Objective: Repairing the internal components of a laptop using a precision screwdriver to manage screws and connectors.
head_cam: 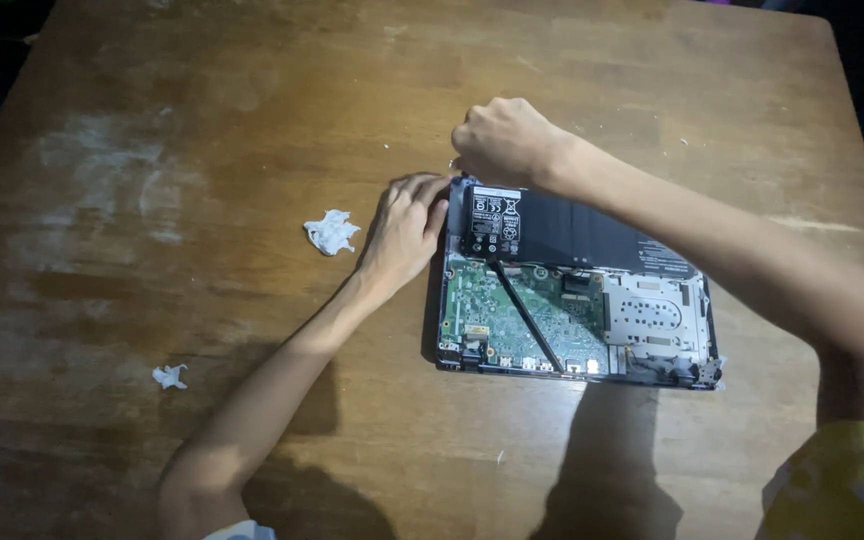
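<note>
The right hand [505, 140] was curled into a tight grip at the upper left corner of the opened laptop [577, 300], just above centre of the frame, its fingertips pinched together on something too small to make out, right at the top edge of the black battery [572, 232]. The left hand [404, 232] lay flat, fingers loosely spread and closed on nothing, pressed against the laptop's left edge beside the battery. The laptop's open shell held the battery along its top, a green circuit board [512, 315] below it and a silver metal bracket [652, 315] at lower right, all on the brown wooden worktop [202, 120], where two crumpled white tissue scraps [331, 232] lay at left.
</note>
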